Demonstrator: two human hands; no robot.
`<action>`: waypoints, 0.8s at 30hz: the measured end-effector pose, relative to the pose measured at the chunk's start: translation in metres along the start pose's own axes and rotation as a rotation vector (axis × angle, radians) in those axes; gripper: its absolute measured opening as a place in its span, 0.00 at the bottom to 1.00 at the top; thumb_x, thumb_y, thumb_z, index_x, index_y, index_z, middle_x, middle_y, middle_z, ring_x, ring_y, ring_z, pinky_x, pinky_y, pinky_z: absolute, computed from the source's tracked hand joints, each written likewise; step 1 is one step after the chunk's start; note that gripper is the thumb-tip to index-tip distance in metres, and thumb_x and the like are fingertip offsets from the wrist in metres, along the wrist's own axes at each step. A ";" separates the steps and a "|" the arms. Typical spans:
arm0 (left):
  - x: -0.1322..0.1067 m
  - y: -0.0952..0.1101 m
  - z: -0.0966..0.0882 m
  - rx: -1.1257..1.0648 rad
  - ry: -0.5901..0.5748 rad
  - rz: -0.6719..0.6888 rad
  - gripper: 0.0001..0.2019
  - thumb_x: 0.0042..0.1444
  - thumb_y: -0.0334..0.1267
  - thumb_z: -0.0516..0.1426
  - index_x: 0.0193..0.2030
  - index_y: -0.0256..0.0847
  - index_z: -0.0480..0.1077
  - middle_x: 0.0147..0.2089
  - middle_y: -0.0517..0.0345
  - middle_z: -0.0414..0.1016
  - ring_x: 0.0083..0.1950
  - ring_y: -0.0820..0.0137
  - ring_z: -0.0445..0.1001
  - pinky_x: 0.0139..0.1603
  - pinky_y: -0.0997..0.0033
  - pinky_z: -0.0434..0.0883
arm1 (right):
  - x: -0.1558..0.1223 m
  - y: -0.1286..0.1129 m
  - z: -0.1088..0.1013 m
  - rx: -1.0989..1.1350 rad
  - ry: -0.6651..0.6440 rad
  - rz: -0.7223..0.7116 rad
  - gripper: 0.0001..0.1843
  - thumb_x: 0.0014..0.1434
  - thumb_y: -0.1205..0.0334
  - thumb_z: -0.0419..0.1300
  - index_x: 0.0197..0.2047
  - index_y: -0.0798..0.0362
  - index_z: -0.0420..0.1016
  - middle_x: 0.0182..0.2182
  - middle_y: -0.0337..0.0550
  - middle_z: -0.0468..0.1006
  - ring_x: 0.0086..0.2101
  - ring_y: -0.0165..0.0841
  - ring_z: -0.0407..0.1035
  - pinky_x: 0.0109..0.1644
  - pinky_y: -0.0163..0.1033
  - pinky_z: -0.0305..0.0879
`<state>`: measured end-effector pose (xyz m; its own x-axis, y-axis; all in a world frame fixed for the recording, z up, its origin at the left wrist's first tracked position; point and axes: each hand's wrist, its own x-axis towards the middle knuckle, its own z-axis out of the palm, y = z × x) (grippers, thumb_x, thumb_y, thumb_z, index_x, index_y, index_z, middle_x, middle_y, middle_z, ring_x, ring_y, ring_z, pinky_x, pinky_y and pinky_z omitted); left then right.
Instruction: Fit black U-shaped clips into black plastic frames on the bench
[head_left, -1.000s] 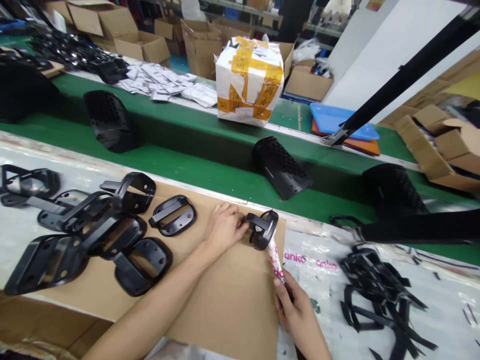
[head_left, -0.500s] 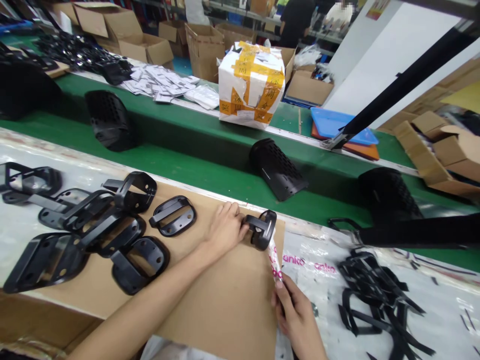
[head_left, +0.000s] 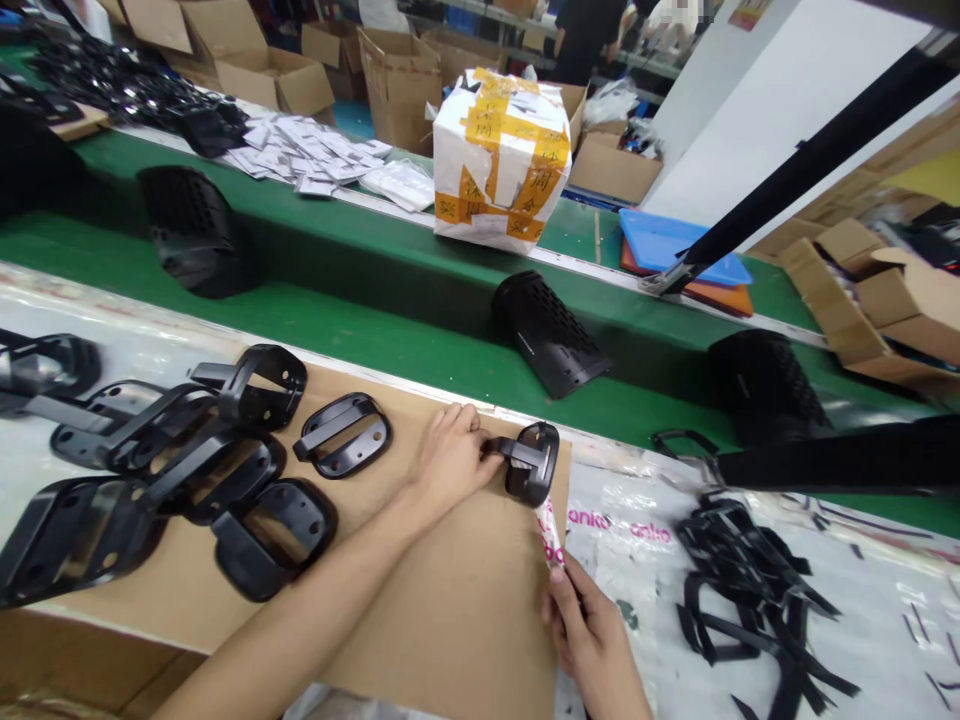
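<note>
Part: black plastic bracket [head_left: 531, 462], at the far right corner of the cardboard sheet [head_left: 457, 600].
Left hand [head_left: 450, 462]: grip pinching the bracket's left end.
Right hand [head_left: 592, 640]: grip closed on a white-wrapped tool [head_left: 551, 528], its tip at the bracket.
Surface, right: black offcuts [head_left: 750, 590].

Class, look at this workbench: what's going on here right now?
A person's left hand grips a black plastic bracket on a cardboard sheet. The right hand pinches a white, red-printed strip that reaches up to it. More brackets lie to the left; perforated black covers sit on the green conveyor.
</note>
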<state>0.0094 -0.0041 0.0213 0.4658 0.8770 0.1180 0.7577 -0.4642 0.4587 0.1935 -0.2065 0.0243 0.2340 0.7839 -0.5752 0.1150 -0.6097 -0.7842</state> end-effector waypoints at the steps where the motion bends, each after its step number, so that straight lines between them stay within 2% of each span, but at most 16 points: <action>1: 0.001 0.000 -0.001 -0.004 0.003 -0.008 0.09 0.63 0.42 0.65 0.33 0.42 0.79 0.44 0.49 0.74 0.52 0.54 0.71 0.52 0.51 0.70 | 0.000 0.000 0.000 -0.001 0.003 0.002 0.35 0.64 0.24 0.58 0.41 0.51 0.76 0.21 0.34 0.64 0.18 0.27 0.51 0.20 0.34 0.47; 4: 0.004 0.000 -0.002 -0.006 0.003 -0.027 0.09 0.64 0.42 0.64 0.33 0.42 0.79 0.44 0.49 0.74 0.51 0.55 0.71 0.51 0.52 0.70 | 0.000 0.000 -0.001 -0.012 0.003 0.001 0.37 0.64 0.24 0.58 0.50 0.52 0.78 0.22 0.35 0.65 0.19 0.28 0.51 0.20 0.34 0.47; 7: 0.006 -0.001 -0.002 0.001 0.011 -0.031 0.09 0.64 0.41 0.63 0.33 0.43 0.77 0.44 0.49 0.73 0.51 0.55 0.71 0.50 0.53 0.70 | -0.001 0.000 -0.003 -0.025 0.005 -0.028 0.37 0.66 0.26 0.58 0.54 0.53 0.79 0.23 0.34 0.65 0.19 0.28 0.51 0.20 0.34 0.47; 12: 0.006 -0.004 -0.001 0.027 0.050 -0.038 0.07 0.64 0.41 0.64 0.35 0.43 0.76 0.45 0.50 0.73 0.53 0.54 0.71 0.52 0.51 0.69 | -0.004 0.000 -0.004 -0.023 0.026 -0.049 0.37 0.66 0.27 0.58 0.54 0.54 0.79 0.23 0.34 0.64 0.20 0.28 0.52 0.21 0.33 0.47; 17: 0.004 -0.004 0.001 0.069 -0.017 0.052 0.07 0.68 0.36 0.59 0.42 0.40 0.79 0.47 0.46 0.74 0.54 0.52 0.70 0.53 0.50 0.69 | -0.006 0.001 0.009 0.119 -0.015 0.042 0.41 0.62 0.23 0.60 0.57 0.53 0.76 0.23 0.31 0.60 0.19 0.26 0.49 0.20 0.32 0.46; 22: 0.000 0.001 0.004 0.095 -0.019 0.021 0.07 0.68 0.34 0.57 0.43 0.39 0.78 0.48 0.45 0.74 0.55 0.52 0.70 0.53 0.49 0.69 | -0.006 -0.003 0.015 0.188 -0.006 0.057 0.41 0.59 0.22 0.63 0.53 0.52 0.78 0.22 0.31 0.63 0.18 0.25 0.49 0.17 0.31 0.47; 24: -0.001 0.002 0.005 0.091 -0.023 0.006 0.07 0.69 0.34 0.57 0.43 0.39 0.78 0.48 0.45 0.75 0.55 0.51 0.70 0.53 0.49 0.68 | -0.011 -0.007 0.015 0.226 0.026 0.093 0.42 0.57 0.22 0.65 0.54 0.52 0.79 0.23 0.32 0.64 0.18 0.24 0.48 0.17 0.31 0.46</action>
<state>0.0130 -0.0064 0.0178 0.4796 0.8718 0.1001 0.7929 -0.4794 0.3762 0.1753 -0.2092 0.0328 0.2588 0.7202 -0.6436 -0.1262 -0.6354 -0.7618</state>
